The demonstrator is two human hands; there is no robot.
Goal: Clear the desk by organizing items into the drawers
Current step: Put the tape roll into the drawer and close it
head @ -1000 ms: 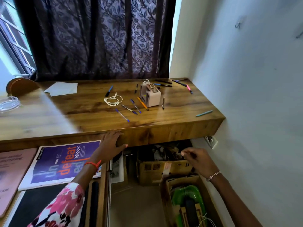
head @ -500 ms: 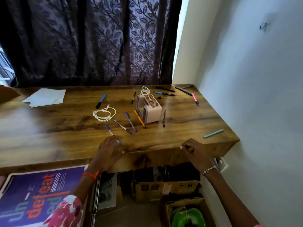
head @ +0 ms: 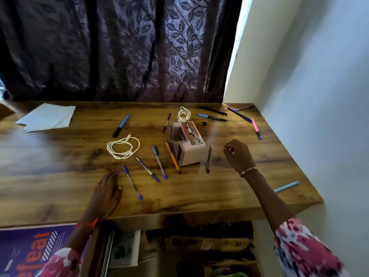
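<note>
While left hand (head: 106, 193) flat, slack on desk (head: 199, 196), right hand (head: 238, 154) in curled grip, seemingly empty; purple magazine (head: 30, 246) below cropped.

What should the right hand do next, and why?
Probably shift left, drop and pinch the dark pen. The right hand hovers with curled fingers just right of it, it is the nearest loose item, and the desk is far from cleared.

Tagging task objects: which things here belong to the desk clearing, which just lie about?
Job: orange pen, other scattered pens, large coiled white cable, small coiled white cable, beige plastic organiser box, white paper sheets.
Lying about: dark leaf-patterned curtain, purple magazine, cardboard boxes.
</note>
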